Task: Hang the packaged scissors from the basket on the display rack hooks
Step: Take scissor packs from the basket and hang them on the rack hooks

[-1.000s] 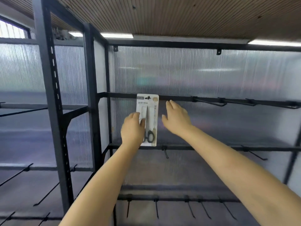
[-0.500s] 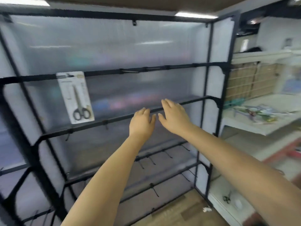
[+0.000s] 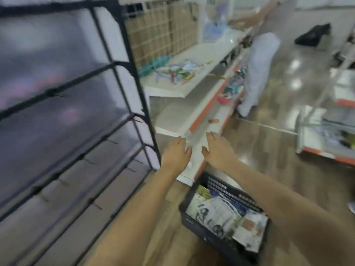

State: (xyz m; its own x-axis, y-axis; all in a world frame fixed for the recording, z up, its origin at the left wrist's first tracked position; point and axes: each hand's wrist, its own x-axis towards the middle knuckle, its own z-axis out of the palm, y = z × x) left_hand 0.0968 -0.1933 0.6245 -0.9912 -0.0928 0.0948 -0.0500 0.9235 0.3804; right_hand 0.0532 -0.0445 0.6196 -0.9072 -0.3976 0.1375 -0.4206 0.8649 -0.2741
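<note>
Display rack (image 3: 123,60) at left, its hooks (image 3: 113,141) bare in this view. Left hand (image 3: 175,153) and right hand (image 3: 218,150) — both spread, holding nothing — hover above the floor. Basket (image 3: 199,228) at lower right holds the packaged scissors (image 3: 217,217). Step judged: fetching a pack — next, reach down and grip one.

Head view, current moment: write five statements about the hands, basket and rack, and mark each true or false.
1. Both hands are empty. True: the left hand and right hand are open, holding nothing.
2. The basket sits on a shelf. False: it is on the floor.
3. The basket holds packages. True.
4. The display rack is right of the hands. False: it is left.
5. The hands touch each other. False: they are apart.
</note>
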